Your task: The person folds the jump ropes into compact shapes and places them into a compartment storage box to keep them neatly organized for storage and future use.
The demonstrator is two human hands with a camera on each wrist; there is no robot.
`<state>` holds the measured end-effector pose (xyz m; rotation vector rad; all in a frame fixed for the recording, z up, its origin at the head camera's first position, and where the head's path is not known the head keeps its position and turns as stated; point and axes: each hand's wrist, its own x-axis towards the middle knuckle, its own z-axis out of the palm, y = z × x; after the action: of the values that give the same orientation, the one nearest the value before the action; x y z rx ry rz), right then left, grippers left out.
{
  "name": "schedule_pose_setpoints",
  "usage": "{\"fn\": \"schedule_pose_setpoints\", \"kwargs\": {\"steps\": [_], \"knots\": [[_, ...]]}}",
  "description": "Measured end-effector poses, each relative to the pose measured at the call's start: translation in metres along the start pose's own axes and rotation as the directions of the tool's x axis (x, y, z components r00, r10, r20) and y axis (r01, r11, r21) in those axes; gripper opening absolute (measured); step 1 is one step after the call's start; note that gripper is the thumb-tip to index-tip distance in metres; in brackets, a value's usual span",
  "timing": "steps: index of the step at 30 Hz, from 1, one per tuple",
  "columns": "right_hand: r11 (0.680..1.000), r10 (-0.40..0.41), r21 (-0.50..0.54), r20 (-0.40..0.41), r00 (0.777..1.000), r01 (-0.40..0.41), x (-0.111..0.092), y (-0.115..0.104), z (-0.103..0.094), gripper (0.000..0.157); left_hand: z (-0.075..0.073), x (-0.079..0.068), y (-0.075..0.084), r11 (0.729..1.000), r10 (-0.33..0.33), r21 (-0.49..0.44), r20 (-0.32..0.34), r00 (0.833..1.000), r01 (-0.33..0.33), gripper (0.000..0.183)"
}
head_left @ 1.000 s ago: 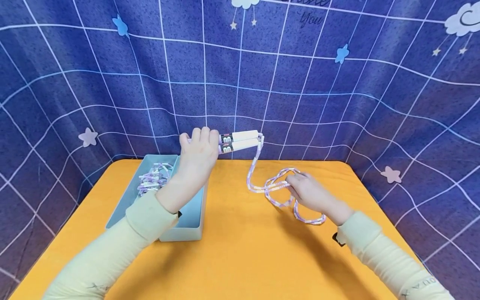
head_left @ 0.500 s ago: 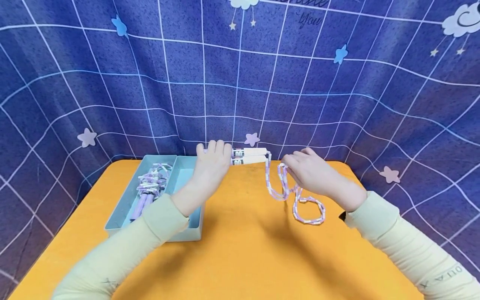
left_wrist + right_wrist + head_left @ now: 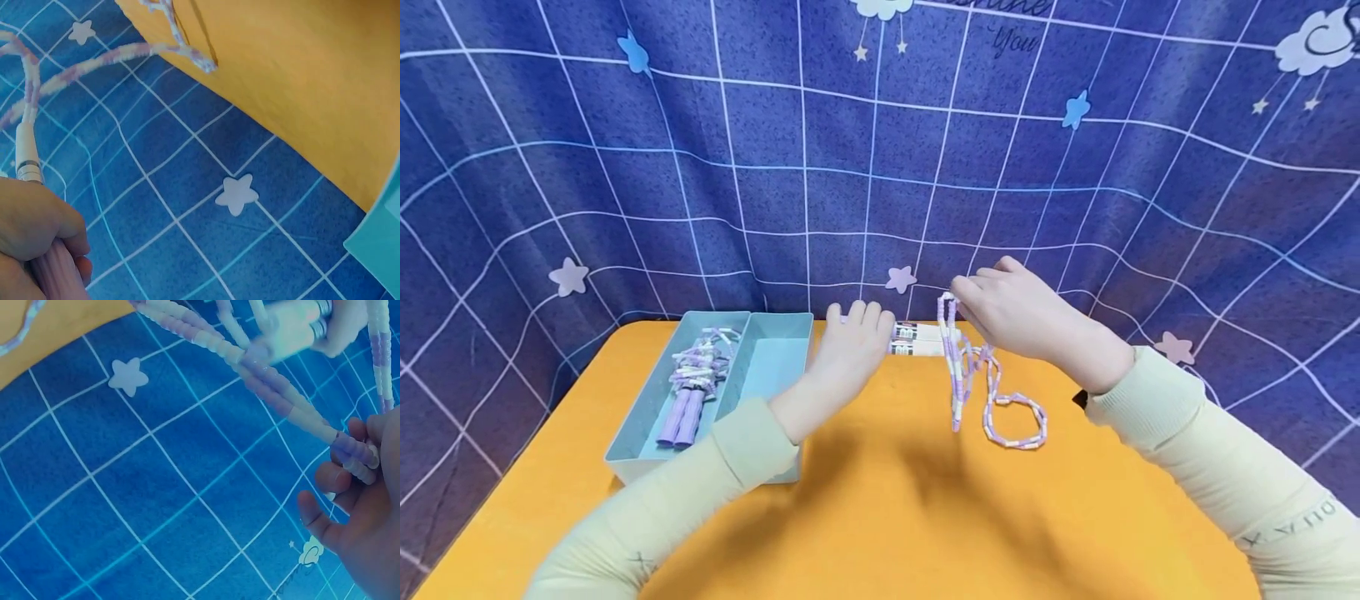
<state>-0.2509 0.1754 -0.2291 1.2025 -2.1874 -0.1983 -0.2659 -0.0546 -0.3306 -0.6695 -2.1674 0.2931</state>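
Observation:
My left hand (image 3: 855, 346) grips the paired handles (image 3: 919, 339) of a jump rope, white at the rope end and purple under the palm. They point right, above the far part of the table. My right hand (image 3: 1022, 317) pinches the doubled rope (image 3: 953, 358), strung with white and lilac beads, so a bight hangs down from the fingers. The tail of this rope curls in a loop (image 3: 1017, 446) on the cloth. In the right wrist view the beaded strands (image 3: 275, 400) run up to the curled fingers of my right hand (image 3: 369, 506).
A light blue two-compartment box (image 3: 612, 457) stands at the left. Its left compartment holds another bundled jump rope (image 3: 700, 371) with purple handles. Orange cloth (image 3: 880, 517) covers the table, and a blue gridded curtain (image 3: 865, 208) with stars hangs behind it.
My left hand has come down and to the right with the handles, away from over the box. My right hand has risen, lifting part of the rope off the table into a hanging bight.

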Motion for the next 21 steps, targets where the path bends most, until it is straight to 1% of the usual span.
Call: {"fn": "schedule_pose_setpoints", "kwargs": {"steps": [4, 7, 11, 16, 21], "knots": [[0.998, 0.059, -0.012, 0.06, 0.996, -0.058, 0.008, 0.003, -0.004, 0.019, -0.002, -0.001, 0.008, 0.998, 0.051, -0.031, 0.004, 0.999, -0.051, 0.007], [0.995, 0.103, -0.027, 0.082, 0.991, -0.101, 0.013, 0.005, -0.005, 0.02, -0.003, -0.001, 0.013, 0.995, 0.092, -0.045, -0.026, 0.995, -0.093, 0.006], [0.989, 0.147, -0.048, 0.077, 0.986, -0.143, 0.019, 0.008, -0.004, 0.02, -0.005, -0.001, 0.02, 0.99, 0.132, -0.041, -0.066, 0.989, -0.135, 0.01], [0.98, 0.192, -0.073, 0.078, 0.978, -0.186, 0.024, 0.012, -0.002, 0.019, -0.007, -0.001, 0.026, 0.984, 0.175, -0.023, -0.085, 0.981, -0.177, 0.024], [0.973, 0.222, -0.082, 0.101, 0.97, -0.214, 0.027, 0.018, 0.004, 0.02, -0.013, -0.001, 0.029, 0.977, 0.203, -0.046, -0.118, 0.972, -0.21, 0.027]]}}
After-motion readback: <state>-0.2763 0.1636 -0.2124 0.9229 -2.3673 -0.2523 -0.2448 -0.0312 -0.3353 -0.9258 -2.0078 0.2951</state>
